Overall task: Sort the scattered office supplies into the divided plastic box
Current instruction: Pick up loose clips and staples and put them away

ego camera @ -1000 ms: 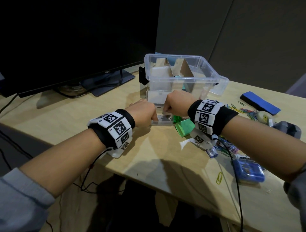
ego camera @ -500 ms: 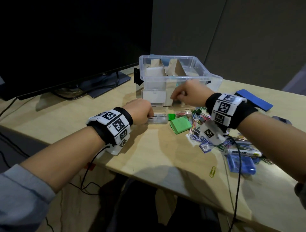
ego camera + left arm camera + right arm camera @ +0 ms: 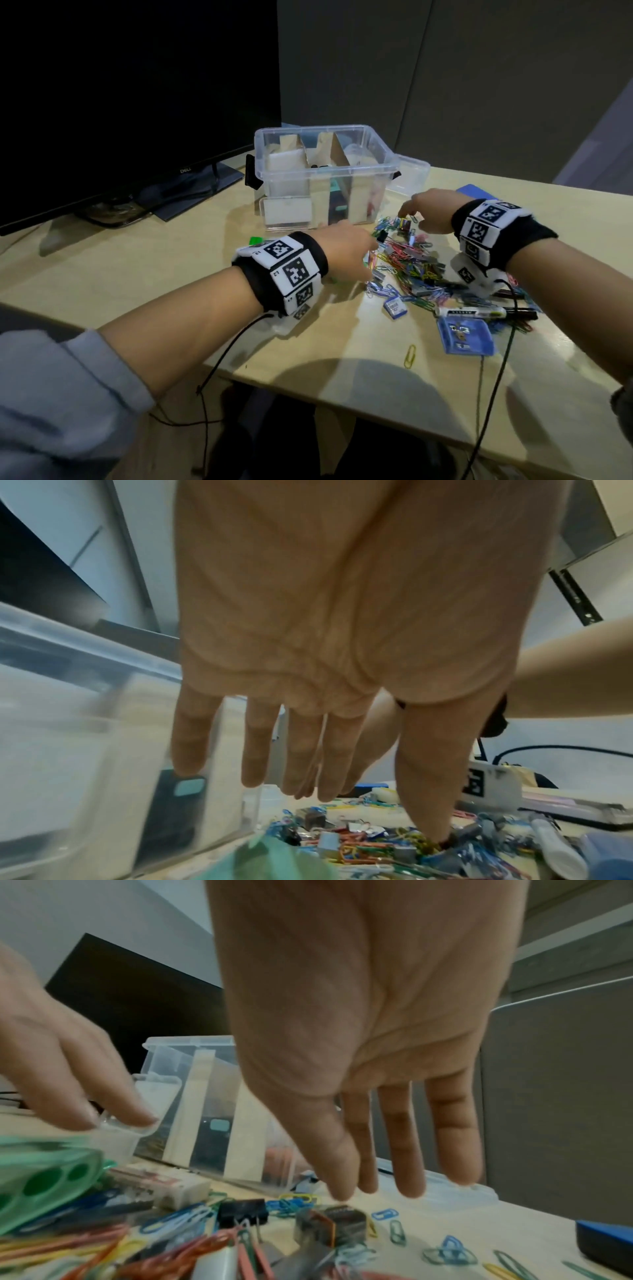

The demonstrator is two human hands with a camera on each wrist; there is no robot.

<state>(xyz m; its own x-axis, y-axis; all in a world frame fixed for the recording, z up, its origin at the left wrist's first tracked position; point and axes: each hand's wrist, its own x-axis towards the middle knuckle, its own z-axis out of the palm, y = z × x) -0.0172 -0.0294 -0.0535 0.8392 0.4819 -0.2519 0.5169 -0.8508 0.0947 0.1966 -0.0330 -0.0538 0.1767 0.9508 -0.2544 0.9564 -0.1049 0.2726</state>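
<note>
The head view is dim, with soft light falling from above onto the desk (image 3: 130, 274), where the forearms cast broad blurred shadows toward its near edge, while the monitor (image 3: 130, 85) is a featureless black mass. Straight lines bow at the picture's edges from the wide lens. Both wrist views are brighter but soft: the clear box (image 3: 68, 723) smears with motion blur, the left hand (image 3: 68, 1074) is streaked, and the nearest paper clips (image 3: 103, 1253) are out of focus.

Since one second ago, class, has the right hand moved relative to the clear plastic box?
Yes. The right hand left the front wall of the clear plastic box, going right and toward the person; it now hovers over the paper clip pile.
</note>
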